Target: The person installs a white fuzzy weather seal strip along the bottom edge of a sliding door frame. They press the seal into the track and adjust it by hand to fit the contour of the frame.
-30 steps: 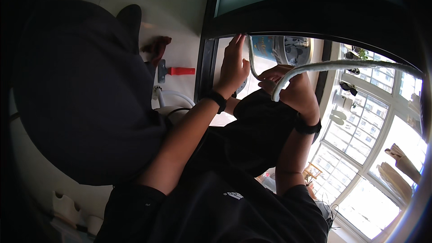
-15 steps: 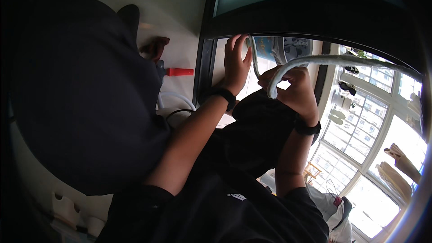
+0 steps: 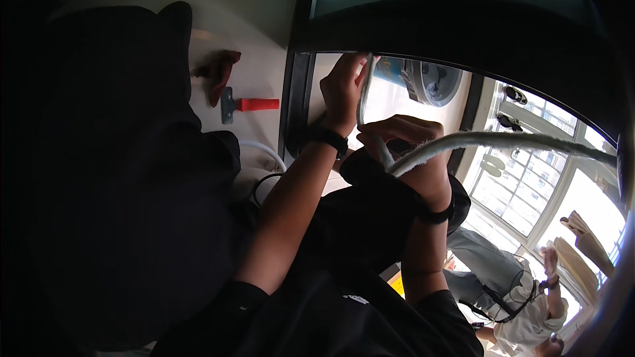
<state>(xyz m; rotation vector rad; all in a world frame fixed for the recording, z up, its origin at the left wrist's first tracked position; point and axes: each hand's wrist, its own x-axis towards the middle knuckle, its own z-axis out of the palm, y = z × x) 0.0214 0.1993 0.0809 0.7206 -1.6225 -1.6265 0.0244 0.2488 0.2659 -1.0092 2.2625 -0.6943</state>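
A long, fuzzy grey-white strip [image 3: 503, 139] runs from the right side across to my two hands, then up to the lower edge of a black frame [image 3: 450, 26] holding a greenish panel. High on the strip, my left hand [image 3: 342, 96] is closed on it just under that edge, with its fingertips partly hidden. My right hand [image 3: 417, 152] pinches the strip lower down, where it bends in a loop over the hand. Between the hands a short length stands nearly upright.
A red-handled scraper [image 3: 256, 104] lies left of the frame beside a dark reddish cloth [image 3: 221, 73]. A large dark shape [image 3: 126, 172] fills the left side. Beyond the frame stands a round bucket [image 3: 440, 84]. Another person in a white top [image 3: 529, 320] is at lower right, before the windows.
My right hand has moved down, and the strip's loop has dropped with it. My left fingers have closed in on the strip. Another person has come into view at lower right.
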